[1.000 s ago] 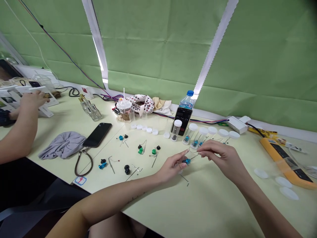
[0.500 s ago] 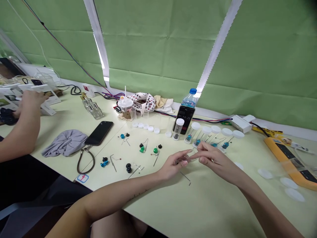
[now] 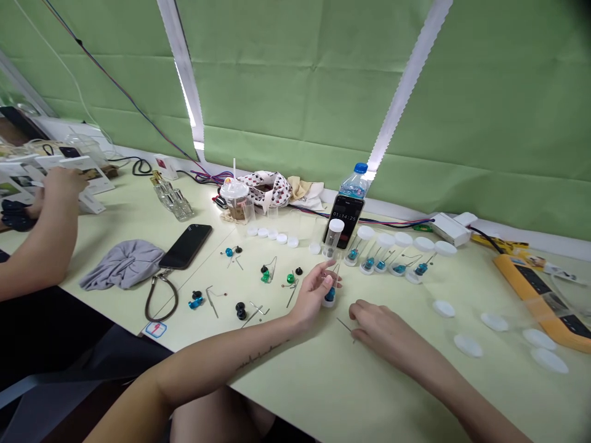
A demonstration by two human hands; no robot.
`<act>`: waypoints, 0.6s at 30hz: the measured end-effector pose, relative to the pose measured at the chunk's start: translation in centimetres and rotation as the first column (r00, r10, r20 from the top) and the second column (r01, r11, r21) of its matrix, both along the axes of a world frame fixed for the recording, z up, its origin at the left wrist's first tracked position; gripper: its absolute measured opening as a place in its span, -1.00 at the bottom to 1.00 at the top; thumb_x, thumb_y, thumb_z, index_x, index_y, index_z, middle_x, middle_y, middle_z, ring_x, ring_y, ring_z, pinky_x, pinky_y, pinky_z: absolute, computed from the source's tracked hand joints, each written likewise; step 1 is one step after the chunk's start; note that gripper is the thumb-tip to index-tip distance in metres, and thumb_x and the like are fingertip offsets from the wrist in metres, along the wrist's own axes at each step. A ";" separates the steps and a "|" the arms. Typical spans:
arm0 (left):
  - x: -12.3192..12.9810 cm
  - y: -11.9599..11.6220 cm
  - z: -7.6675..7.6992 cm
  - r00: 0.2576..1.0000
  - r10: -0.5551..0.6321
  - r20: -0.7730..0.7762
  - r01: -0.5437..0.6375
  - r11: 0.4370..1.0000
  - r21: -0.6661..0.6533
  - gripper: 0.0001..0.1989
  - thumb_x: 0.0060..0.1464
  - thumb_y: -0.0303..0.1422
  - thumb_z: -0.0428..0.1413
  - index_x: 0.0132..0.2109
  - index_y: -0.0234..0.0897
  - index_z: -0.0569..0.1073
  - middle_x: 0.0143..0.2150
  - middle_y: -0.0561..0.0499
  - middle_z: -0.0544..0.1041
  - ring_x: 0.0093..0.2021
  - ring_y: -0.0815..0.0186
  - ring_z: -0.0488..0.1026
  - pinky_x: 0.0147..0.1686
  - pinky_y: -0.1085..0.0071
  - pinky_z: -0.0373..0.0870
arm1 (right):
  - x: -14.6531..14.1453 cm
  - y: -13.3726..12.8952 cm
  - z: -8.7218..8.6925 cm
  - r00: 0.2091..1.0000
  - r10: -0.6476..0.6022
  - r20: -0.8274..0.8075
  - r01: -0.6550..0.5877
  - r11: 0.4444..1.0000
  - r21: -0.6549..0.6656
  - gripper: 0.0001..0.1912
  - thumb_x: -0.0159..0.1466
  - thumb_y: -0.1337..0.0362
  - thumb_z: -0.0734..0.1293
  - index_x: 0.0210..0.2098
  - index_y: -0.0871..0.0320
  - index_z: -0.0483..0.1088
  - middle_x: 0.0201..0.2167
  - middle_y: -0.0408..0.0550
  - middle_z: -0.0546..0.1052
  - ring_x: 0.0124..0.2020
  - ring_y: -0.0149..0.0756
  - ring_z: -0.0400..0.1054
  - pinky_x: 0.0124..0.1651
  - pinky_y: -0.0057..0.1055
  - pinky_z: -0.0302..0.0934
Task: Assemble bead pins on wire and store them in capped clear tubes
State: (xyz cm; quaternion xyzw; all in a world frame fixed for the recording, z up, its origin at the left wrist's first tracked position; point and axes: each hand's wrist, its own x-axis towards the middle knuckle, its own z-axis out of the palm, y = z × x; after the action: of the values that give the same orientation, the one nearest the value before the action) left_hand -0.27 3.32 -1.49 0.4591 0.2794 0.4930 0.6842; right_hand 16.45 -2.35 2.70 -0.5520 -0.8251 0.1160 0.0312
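Note:
My left hand [image 3: 316, 292] is wrapped round an upright clear tube [image 3: 330, 299] with a blue part and thin metal pieces inside. My right hand [image 3: 369, 320] is just right of it, low over the table, fingers curled at a thin metal hex key [image 3: 345, 324]; whether the fingertips grip it is unclear. Behind my hands stands a tube with a white cap [image 3: 336, 226], and to its right several capped tubes hold blue parts [image 3: 368, 263]. Left of my left hand lie green parts [image 3: 265, 277], a black part [image 3: 241, 311] and blue parts [image 3: 196, 303], with thin metal pieces.
Loose white lids [image 3: 468, 345] lie at the right, near an orange power strip [image 3: 540, 301]. A phone showing a timer [image 3: 346, 215] leans on a bottle. A dark phone [image 3: 187, 246] and grey cloth [image 3: 122, 264] lie left. Another person's arm [image 3: 50, 240] reaches in there.
My hands have moved apart. The left now holds the tube upright, lower and slightly left of before; the right has dropped down to the hex key on the table.

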 end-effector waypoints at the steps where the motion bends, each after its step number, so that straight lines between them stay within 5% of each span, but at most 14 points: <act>1: 0.0 -0.1 0.0 1.000 0.003 0.003 -0.003 1.000 -0.010 -0.52 0.07 -0.16 0.08 0.12 -0.23 0.30 -0.19 -0.09 0.41 -0.18 0.29 0.37 -0.08 0.28 0.26 | -0.3 -0.4 -0.4 0.999 0.015 0.035 -0.016 1.000 0.023 -0.86 0.12 0.46 0.23 -0.48 0.10 0.21 -0.45 -0.10 0.42 -0.49 -0.29 0.32 -0.51 -0.40 0.05; 6: 0.1 -0.3 0.1 0.999 0.031 -0.034 -0.031 1.000 0.004 -0.54 0.00 -0.23 0.16 0.06 -0.23 0.34 -0.20 -0.06 0.39 -0.14 0.29 0.36 -0.09 0.31 0.27 | -0.8 -1.4 -1.1 0.974 0.127 0.186 -0.157 0.975 0.158 -0.72 0.10 0.60 0.15 -0.53 0.07 0.15 -0.58 -0.10 0.35 -0.63 -0.31 0.23 -0.61 -0.35 -0.10; 11: 0.2 -0.6 0.1 0.991 0.029 -0.129 -0.019 0.997 0.073 -0.55 -0.08 -0.33 0.22 0.01 -0.25 0.38 -0.20 -0.06 0.41 -0.16 0.31 0.36 -0.15 0.36 0.28 | -0.5 -1.0 -0.7 0.985 0.154 0.080 -0.163 0.978 0.127 -0.73 0.14 0.58 0.11 -0.52 0.08 0.17 -0.58 -0.09 0.36 -0.62 -0.34 0.22 -0.58 -0.36 -0.07; 18: 0.7 -0.7 -0.7 0.978 -0.003 -0.210 0.029 0.992 0.122 -0.55 -0.18 -0.52 0.24 -0.05 -0.26 0.48 -0.04 -0.12 0.42 -0.05 0.22 0.35 -0.02 0.27 0.27 | 1.4 -0.3 5.5 0.979 0.097 -0.177 -0.117 0.988 -0.105 -0.82 0.26 0.37 0.10 -0.42 0.08 0.25 -0.56 -0.20 0.36 -0.55 -0.41 0.23 -0.54 -0.48 0.09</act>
State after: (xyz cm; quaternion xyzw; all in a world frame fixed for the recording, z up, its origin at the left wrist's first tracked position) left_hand 0.44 2.58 -2.24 0.5525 0.3148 0.4528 0.6250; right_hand 17.85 -2.63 8.17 -0.4957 -0.8398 0.2121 0.0639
